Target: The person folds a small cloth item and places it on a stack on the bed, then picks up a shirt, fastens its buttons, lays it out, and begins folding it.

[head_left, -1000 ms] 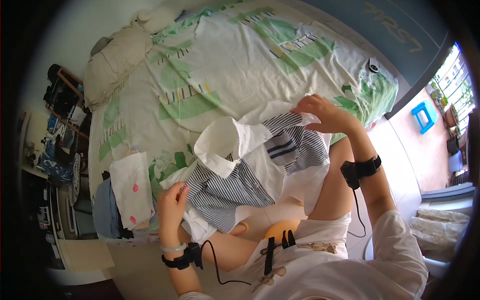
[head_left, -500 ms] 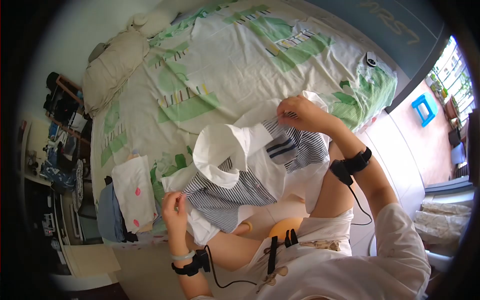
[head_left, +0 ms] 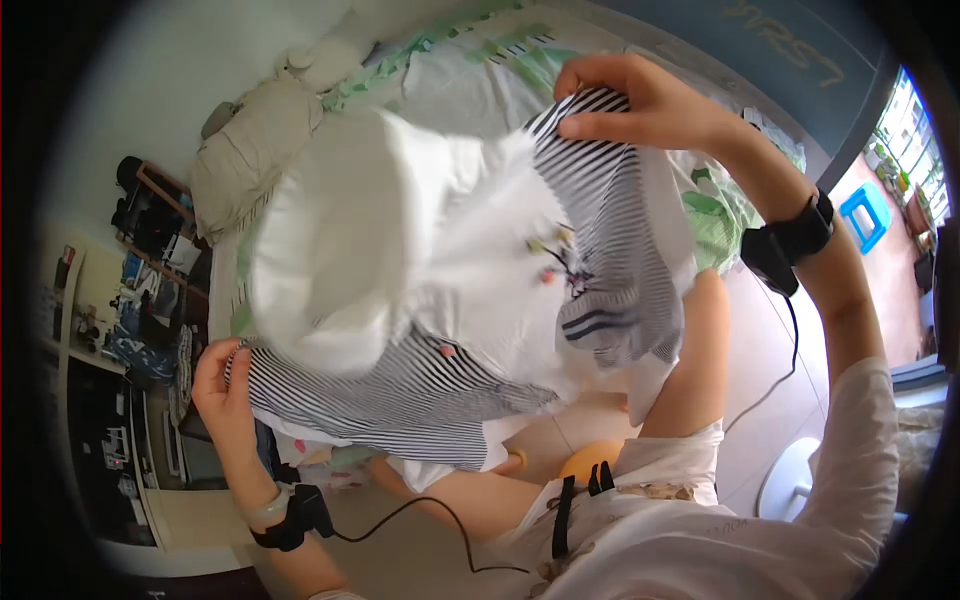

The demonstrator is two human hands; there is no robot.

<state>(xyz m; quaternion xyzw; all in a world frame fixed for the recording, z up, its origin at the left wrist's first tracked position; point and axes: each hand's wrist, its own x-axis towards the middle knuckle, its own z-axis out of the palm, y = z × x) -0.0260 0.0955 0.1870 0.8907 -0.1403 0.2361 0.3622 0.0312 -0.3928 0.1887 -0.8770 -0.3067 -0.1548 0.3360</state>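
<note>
A white shirt (head_left: 480, 230) with black-and-white striped panels is stretched between my hands above my lap, its white collar blurred and lifted toward the camera. My left hand (head_left: 222, 378) pinches a striped edge at the lower left. My right hand (head_left: 630, 105) grips the striped cloth at the upper right, thumb below and fingers above. Small coloured embroidery and a dark-striped pocket show on the shirt's front. Part of its far side is hidden behind the collar.
Behind the shirt lies a bed with a green-and-white sheet (head_left: 705, 205) and a beige pillow (head_left: 255, 140). A cluttered shelf (head_left: 150, 300) stands at the left. To the right, a blue stool (head_left: 866, 218) is on the floor beyond the doorway.
Both hands have risen and spread apart, the left moving left and the right up. The shirt has been lifted off the bed edge and lap and pulled wide toward the camera.
</note>
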